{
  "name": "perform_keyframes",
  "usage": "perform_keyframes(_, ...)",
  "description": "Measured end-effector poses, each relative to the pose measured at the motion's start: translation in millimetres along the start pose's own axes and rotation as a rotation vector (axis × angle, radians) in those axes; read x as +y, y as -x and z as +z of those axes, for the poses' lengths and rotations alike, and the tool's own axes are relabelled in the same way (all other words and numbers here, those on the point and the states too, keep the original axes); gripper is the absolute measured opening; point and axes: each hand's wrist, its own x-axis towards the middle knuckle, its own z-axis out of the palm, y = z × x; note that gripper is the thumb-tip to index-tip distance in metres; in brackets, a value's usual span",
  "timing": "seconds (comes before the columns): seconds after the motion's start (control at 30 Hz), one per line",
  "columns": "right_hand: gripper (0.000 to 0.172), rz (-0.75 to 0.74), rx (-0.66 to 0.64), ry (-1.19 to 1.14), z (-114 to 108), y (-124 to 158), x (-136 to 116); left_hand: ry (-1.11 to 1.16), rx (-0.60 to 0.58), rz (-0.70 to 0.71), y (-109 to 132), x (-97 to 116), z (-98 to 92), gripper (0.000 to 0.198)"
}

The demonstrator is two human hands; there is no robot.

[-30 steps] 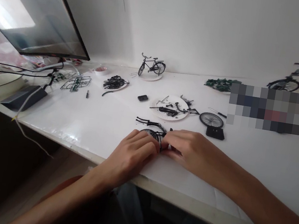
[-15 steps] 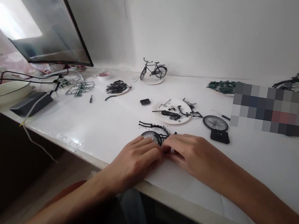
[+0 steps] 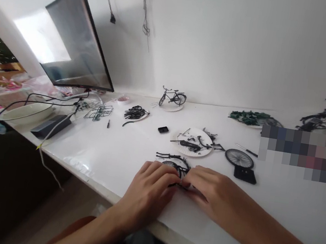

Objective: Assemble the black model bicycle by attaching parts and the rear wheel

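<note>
My left hand (image 3: 152, 186) and my right hand (image 3: 206, 186) meet near the front edge of the white table. Between their fingertips is part of a black model bicycle (image 3: 179, 164), which lies on its side with a spoked wheel and frame tubes showing. A thin dark piece (image 3: 178, 185) shows between the fingers of both hands. The fingers of each hand are pinched, and the gripped ends are hidden. Just behind lies a paper plate (image 3: 174, 145) with small black bicycle parts.
A loose wheel (image 3: 239, 158) and a black box (image 3: 245, 174) lie right of the plate. Farther back stand an assembled model bicycle (image 3: 173, 97), a pile of black parts (image 3: 135, 112) and green parts (image 3: 248, 117). A monitor (image 3: 84, 43) and cables are at left.
The camera view has tilted up, so everything sits lower in the picture. Both hands stay together at the bicycle, and a thin dark piece now shows between the fingers.
</note>
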Motion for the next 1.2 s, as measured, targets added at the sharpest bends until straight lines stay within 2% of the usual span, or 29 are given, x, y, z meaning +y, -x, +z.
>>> perform_keyframes(0.2,0.016,0.046,0.009,0.016,0.3,1.2,2.0,0.038,-0.034,-0.026,1.9,-2.4,2.2,0.016)
perform_keyframes(0.4,0.017,0.002,0.036,0.075,3.1,0.0,3.6,0.071,-0.094,-0.085,5.1,-3.3,3.5,0.017)
perform_keyframes(0.6,0.018,-0.009,0.044,0.116,3.0,-0.9,2.8,0.103,-0.104,-0.064,4.0,-3.4,1.7,0.015)
perform_keyframes(1.03,0.025,-0.162,0.127,0.254,0.7,-3.5,-0.7,0.113,-0.127,-0.026,4.3,-2.9,1.5,0.008)
perform_keyframes(1.2,0.025,-0.182,0.103,0.265,-0.9,-3.6,-1.8,0.130,-0.117,0.002,4.8,-4.2,2.4,0.009)
